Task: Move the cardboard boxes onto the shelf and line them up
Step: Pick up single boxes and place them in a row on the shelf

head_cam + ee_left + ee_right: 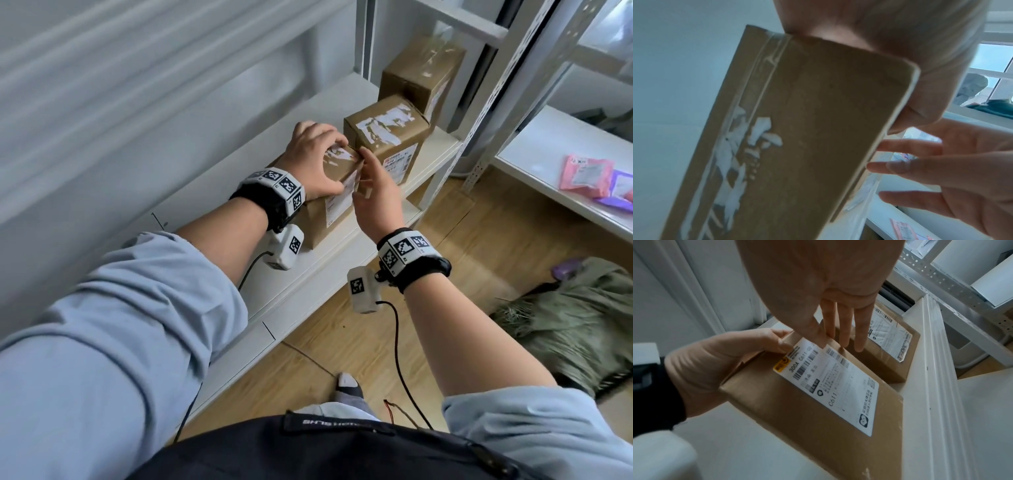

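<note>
Three brown cardboard boxes stand in a row on the white shelf [318, 274]. My left hand [320, 161] grips the top of the nearest box [325, 219], fingers curled over its far edge and thumb on the near side. My right hand [371, 181] is open, its straight fingers touching that box's labelled front face near the top corner. The middle box [387, 137] stands right beside it, and the far box [421, 72] behind that. The right wrist view shows the nearest box [818, 410], the middle box [890, 356] and my straight right fingers [844, 331].
A perforated metal upright [493, 113] stands just past the far box. Another white shelf at the right carries pink and purple packets [585, 176]. A green cloth heap [575, 329] lies on the wooden floor. The wall runs along the shelf's left side.
</note>
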`<state>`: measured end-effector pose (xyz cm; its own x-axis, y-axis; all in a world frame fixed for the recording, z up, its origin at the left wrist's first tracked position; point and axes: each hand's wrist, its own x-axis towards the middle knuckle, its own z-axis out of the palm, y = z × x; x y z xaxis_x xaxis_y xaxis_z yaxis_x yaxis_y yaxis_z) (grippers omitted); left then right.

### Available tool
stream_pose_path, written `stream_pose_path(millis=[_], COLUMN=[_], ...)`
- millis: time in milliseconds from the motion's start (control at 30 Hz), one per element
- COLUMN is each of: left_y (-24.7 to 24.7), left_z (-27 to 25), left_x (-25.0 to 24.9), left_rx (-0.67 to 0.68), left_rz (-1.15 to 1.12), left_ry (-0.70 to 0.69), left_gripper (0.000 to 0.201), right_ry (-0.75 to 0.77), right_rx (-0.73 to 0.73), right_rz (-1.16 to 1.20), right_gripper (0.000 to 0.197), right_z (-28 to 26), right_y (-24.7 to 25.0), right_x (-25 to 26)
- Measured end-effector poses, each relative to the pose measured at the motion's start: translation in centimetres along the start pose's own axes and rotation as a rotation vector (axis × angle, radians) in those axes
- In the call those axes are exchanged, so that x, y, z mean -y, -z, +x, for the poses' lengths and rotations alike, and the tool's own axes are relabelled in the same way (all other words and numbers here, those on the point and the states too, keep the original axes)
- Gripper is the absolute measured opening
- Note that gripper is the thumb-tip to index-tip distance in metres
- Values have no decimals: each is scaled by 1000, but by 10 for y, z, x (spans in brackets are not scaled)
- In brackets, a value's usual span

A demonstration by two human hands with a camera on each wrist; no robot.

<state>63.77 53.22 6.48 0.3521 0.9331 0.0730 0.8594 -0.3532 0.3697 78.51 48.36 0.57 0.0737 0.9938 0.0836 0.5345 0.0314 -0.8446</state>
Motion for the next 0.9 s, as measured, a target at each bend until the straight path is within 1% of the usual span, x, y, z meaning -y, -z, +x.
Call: stream_pose_path(millis=[100, 233, 400, 500, 600, 700, 800, 900], left_y=[-1, -2, -2, 2, 8, 20, 34, 49], left_z=[-8, -21, -47, -70, -97, -132, -177, -228], left_x=[9, 12, 16, 21, 26, 32, 36, 43], left_rx=[-8, -12, -12, -50, -113, -146, -166, -190], left_rz=[-12, 16, 64, 79, 99, 185, 210, 186], left_ry=[7, -2, 76, 101, 118, 139, 166, 188], left_gripper=[76, 76, 84, 89, 90, 90, 89, 87], right_ry=[18, 5, -35, -7, 43, 141, 219, 257], right_rx=[1, -42, -89, -107, -117, -97, -111, -120], right_rz=[2, -33, -121, -160, -218, -286, -320, -337], right_gripper=[75, 73, 71, 69, 70, 64, 55, 56], right_z=[-2, -7, -20, -33, -54, -82, -118, -161], right_y=[-9, -14, -8, -6, -7, -15, -31, -51], right_x=[3, 7, 16, 27, 43, 62, 85, 110])
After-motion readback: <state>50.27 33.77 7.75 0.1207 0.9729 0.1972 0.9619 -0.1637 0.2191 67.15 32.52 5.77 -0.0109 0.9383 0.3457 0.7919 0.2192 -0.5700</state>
